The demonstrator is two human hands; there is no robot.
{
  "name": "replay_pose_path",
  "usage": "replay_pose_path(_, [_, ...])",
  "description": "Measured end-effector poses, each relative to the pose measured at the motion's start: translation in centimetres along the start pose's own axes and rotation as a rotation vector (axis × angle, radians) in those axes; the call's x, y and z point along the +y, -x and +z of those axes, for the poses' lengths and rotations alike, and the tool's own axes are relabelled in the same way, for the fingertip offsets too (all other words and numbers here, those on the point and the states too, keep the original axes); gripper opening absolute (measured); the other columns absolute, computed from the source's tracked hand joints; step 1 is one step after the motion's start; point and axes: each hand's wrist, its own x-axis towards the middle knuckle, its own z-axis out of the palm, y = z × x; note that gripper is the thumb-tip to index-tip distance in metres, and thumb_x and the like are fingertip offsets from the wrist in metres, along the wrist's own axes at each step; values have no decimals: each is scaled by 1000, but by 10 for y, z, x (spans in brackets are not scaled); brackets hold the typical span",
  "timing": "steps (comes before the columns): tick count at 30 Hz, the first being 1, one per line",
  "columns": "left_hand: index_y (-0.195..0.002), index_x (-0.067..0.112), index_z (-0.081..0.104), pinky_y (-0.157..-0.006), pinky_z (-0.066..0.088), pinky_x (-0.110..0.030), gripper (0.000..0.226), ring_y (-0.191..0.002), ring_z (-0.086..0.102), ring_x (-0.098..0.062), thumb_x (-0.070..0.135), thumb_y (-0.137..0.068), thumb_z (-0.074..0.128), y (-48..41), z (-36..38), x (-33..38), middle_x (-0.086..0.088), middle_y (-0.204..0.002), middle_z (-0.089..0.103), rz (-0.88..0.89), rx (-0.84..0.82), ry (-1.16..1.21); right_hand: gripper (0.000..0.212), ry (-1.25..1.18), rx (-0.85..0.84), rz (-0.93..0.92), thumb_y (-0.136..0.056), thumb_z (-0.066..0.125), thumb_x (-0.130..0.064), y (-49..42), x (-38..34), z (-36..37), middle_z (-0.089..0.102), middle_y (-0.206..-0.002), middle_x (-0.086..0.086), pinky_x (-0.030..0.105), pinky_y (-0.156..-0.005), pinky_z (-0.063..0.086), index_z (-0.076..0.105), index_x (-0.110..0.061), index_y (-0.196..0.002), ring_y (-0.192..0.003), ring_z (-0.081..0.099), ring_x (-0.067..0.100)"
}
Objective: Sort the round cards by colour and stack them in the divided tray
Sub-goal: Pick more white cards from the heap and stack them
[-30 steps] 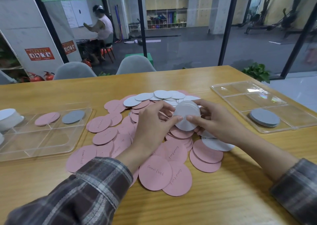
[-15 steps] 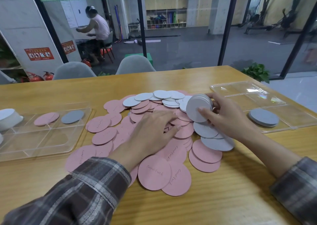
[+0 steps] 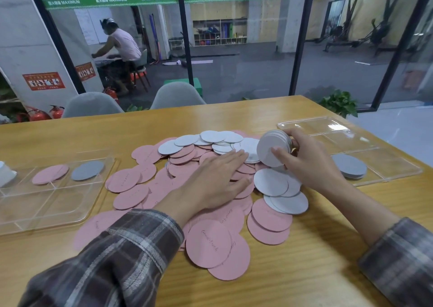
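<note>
Wooden desk [image 3: 304, 271] beside a glass wall, gym floor beyond, grey chairs [image 3: 177, 96] on the far side. Spread over the middle of the desk, a loose pile of round pink cards [image 3: 208, 243], with white cards [image 3: 218, 137] overlapping along its far edge and right side.

Flat on the pile, palm down, the left hand [image 3: 210, 182], its fingers [image 3: 232, 156] straight, gripping nothing, tips touching a white card. Just beside it, the right hand [image 3: 309, 163], fingers curled round a stack of white cards [image 3: 269, 152] tilted up on edge above the pile, thumb across the front face.

At right, a clear divided tray [image 3: 328, 126], with a stack of grey cards [image 3: 349, 165] in the compartment nearest the right hand. At left, a second clear tray [image 3: 46, 208], with a pink card [image 3: 50, 174] and a grey card [image 3: 87, 170] in neighbouring far compartments. Plaid sleeves on both arms.
</note>
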Motion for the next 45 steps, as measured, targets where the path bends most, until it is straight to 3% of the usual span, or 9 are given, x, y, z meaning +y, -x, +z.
replay_pose_path(4, [-151,24,52,-121,35,-41,64,-147,42,-13,60,-99,42,4,-3,0,7,-158,49,5,80,20,32,7,-3,1,-97,65,-33,1,0,0,68,-98,-5,28,-62,49,59,-24,-128,-78,66,14])
replay_pose_path(7, [-126,23,68,-99,52,-39,56,-117,61,-14,63,-95,43,11,-6,-3,11,-127,68,7,146,66,35,19,-14,-3,-97,65,-32,1,-1,0,68,-98,-6,23,-62,46,58,-24,-130,-80,64,10])
replay_pose_path(15, [-82,20,70,-75,51,-33,21,-84,58,-10,36,-94,73,21,-10,-3,8,-86,61,10,276,272,31,-69,-92,29,-98,64,-32,4,-5,3,70,-104,-4,20,-53,50,55,-30,-128,-66,71,10])
replay_pose_path(22, [-112,25,72,-92,52,-32,40,-101,60,-3,41,-78,87,28,-7,-2,13,-105,66,-142,367,355,32,-155,-152,17,-99,65,-28,7,-12,4,72,-100,-4,15,-55,49,57,-29,-130,-63,74,9])
replay_pose_path(27, [-116,23,74,-73,49,-14,46,-81,62,-5,18,-74,91,29,-11,6,12,-99,68,-162,414,504,31,-179,-173,13,-98,65,-28,8,-13,4,74,-98,-6,23,-60,53,58,-30,-128,-64,74,11])
replay_pose_path(32, [-104,21,79,-71,62,-27,35,-79,68,-9,5,-75,91,27,-14,8,10,-85,72,-209,489,739,32,-256,-209,9,-99,66,-23,10,-18,2,74,-97,2,21,-57,54,60,-26,-130,-64,75,16])
replay_pose_path(35, [-97,18,82,-66,63,-30,26,-79,72,-12,4,-77,89,27,-14,11,15,-84,73,-216,545,784,35,-312,-303,-13,-98,68,-22,10,-21,2,75,-99,6,32,-62,61,61,-26,-132,-68,76,22])
replay_pose_path(40, [-107,16,82,-78,58,-19,31,-88,72,-8,2,-79,87,23,-11,14,8,-95,73,-100,615,695,36,-362,-374,-54,-93,72,-22,11,-24,4,77,-100,1,35,-72,62,64,-26,-128,-73,75,21])
replay_pose_path(45, [-108,16,82,-79,61,-25,31,-89,71,-10,6,-79,88,20,-8,14,4,-96,73,-64,645,661,43,-346,-383,-57,-89,76,-28,12,-24,4,77,-101,-4,38,-80,62,63,-31,-129,-75,76,20])
